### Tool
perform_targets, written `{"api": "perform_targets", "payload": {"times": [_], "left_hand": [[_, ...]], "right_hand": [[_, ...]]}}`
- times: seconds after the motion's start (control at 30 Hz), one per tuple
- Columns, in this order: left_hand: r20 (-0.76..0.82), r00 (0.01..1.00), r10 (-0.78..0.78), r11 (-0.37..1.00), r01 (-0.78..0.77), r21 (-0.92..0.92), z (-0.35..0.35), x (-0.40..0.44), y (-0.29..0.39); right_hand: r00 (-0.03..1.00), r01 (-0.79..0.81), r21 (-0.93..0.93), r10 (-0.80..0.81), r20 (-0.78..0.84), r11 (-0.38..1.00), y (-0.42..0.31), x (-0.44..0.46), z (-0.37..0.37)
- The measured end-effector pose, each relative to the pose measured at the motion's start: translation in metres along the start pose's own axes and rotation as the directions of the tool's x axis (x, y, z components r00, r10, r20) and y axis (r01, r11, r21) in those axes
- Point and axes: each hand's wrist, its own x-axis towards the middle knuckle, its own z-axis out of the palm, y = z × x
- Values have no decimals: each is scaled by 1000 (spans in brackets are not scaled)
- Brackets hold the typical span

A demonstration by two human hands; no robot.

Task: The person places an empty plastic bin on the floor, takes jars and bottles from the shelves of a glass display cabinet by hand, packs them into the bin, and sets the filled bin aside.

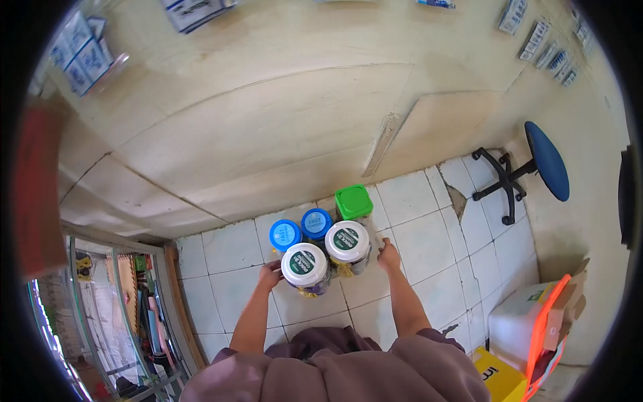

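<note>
Five lidded containers stand close together on the tiled floor, so I say several. At the front left is a jar with a white lid and dark green label (304,264), yellow tie at its side. My left hand (270,275) is at this jar's left side, fingers curled against it and partly hidden. A second white-lidded jar (347,241) stands to its right. My right hand (388,256) is just right of that jar, a small gap between, its fingers partly spread. Behind are two blue-lidded jars (285,235) (316,223) and a green square-lidded container (353,202).
A wall (268,134) rises behind the jars. To the left stands a glass display case (120,301) with goods inside. A blue swivel chair (546,161) is at the right. Nearer on the right are a yellow box (499,375) and an orange-edged bag (549,321).
</note>
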Motion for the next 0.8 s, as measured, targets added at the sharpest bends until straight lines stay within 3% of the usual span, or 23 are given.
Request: {"api": "perform_targets", "payload": {"times": [0.03, 0.07, 0.1, 0.17, 0.23, 0.3, 0.37, 0.4, 0.47, 0.57, 0.63, 0.7, 0.8], "left_hand": [[6, 1000, -3, 1000, 3, 9, 16, 0, 17], [-44, 995, 93, 954, -76, 290, 28, 3, 31], [-65, 978, 197, 825, -130, 550, 40, 8, 37], [-113, 967, 226, 838, -134, 529, 62, 20, 44], [-111, 976, 188, 917, -134, 375, 80, 25, 57], [-119, 977, 174, 913, -115, 391, 97, 33, 68], [-167, 945, 282, 812, -143, 565, 108, 44, 68], [-164, 946, 280, 812, -142, 566, 114, 52, 63], [-330, 906, 265, 872, -79, 483, 126, 67, 48], [-368, 880, 300, 887, -115, 447, 125, 76, 34], [-355, 896, 268, 883, -81, 462, 124, 76, 44], [-380, 919, 102, 935, 42, 352, 122, 79, 46], [-390, 920, 35, 961, 76, 265, 126, 83, 49]], "right_hand": [[1000, -16, -38, 16, -13, 999, 8, 5, -11], [1000, -24, -35, 24, -13, 999, 13, 9, -14], [996, -83, -27, 82, -42, 996, 18, 14, -15], [988, -144, -19, 142, -67, 989, 24, 24, -18], [967, -203, 79, 212, -144, 976, 37, 37, -15], [968, -177, 116, 194, -159, 977, 49, 49, -21], [968, -149, 150, 175, -181, 977, 55, 54, -20], [965, -155, 151, 183, -190, 976, 53, 57, -22], [961, -162, 151, 191, -199, 975, 52, 61, -26], [956, -226, 86, 238, -169, 970, 46, 67, -26], [958, -241, 67, 249, -145, 968, 43, 66, -29], [954, -248, 52, 253, -158, 967, 41, 69, -31], [950, -247, 58, 253, -184, 967, 43, 71, -32]]}}
